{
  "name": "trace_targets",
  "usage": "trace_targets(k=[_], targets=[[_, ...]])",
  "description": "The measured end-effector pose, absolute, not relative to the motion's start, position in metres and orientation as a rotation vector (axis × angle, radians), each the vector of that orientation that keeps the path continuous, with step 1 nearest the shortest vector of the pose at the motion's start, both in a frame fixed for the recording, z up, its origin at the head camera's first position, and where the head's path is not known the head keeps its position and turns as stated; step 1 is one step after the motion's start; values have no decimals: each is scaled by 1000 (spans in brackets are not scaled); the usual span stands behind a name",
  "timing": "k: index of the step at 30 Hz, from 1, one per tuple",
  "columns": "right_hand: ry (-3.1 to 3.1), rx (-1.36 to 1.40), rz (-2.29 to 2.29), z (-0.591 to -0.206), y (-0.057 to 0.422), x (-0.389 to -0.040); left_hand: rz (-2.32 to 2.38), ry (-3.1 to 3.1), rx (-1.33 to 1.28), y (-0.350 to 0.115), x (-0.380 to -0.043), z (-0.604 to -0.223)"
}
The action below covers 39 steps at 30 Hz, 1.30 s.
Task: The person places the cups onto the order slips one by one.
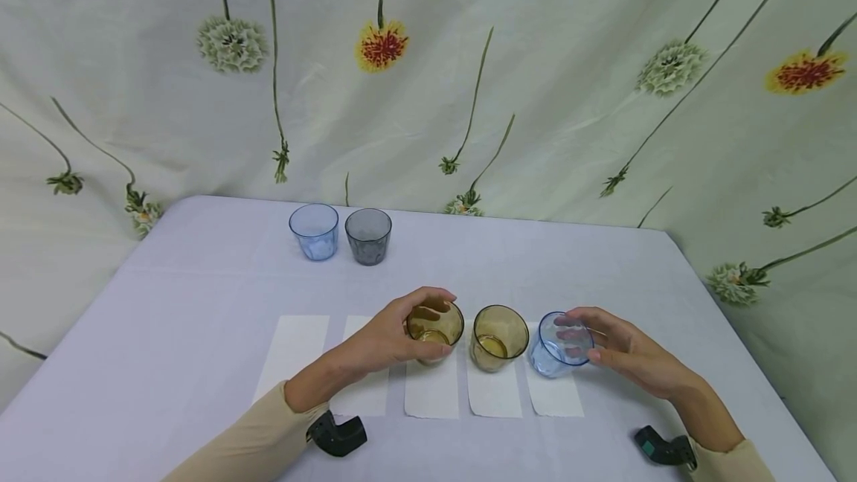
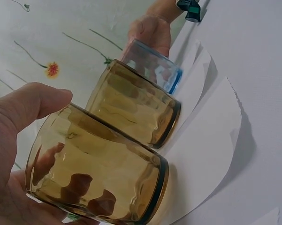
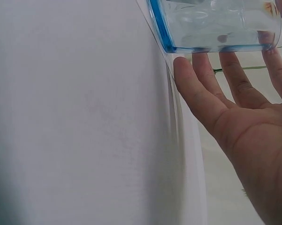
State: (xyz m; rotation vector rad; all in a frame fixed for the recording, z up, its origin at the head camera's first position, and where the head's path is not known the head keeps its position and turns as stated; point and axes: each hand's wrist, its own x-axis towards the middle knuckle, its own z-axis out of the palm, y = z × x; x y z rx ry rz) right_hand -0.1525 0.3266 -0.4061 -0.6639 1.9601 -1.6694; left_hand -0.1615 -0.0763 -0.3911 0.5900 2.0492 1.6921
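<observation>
While the left hand (image 1: pixel 388 337) grips the left amber glass (image 1: pixel 434 335), its thumb lies on the near side and its fingers wrap the far side, visible through the tinted wall. That glass is over the far part of the middle paper strip (image 1: pixel 431 393); whether its base touches the paper I cannot tell. The right hand (image 1: pixel 632 354) holds the near blue glass (image 1: pixel 550 361) from the right, thumb and fingers to opposite sides near the rim, the fingers fairly straight. This glass is at the far end of the rightmost strip (image 1: pixel 557 396). Between the two, just beside each, the other amber glass (image 1: pixel 494 363) stands upright on the far part of the fourth strip (image 1: pixel 494 396). Two more strips lie to the left, partly behind the left arm. Well apart, at the far left, the far blue glass (image 1: pixel 315 238) and a grey glass (image 1: pixel 368 240) stand side by side. All is on a white table (image 1: pixel 167 363), backed by a flowered cloth (image 1: pixel 562 95). Both sleeves are beige, and a black device (image 1: pixel 337 435) sits at each wrist.
</observation>
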Motion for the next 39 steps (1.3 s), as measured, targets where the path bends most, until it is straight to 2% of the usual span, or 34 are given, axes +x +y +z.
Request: trace_targets(k=[39], targets=[[1967,-664,-1665,-406,326,-152,1685,2051,599,-75,-163,-396]])
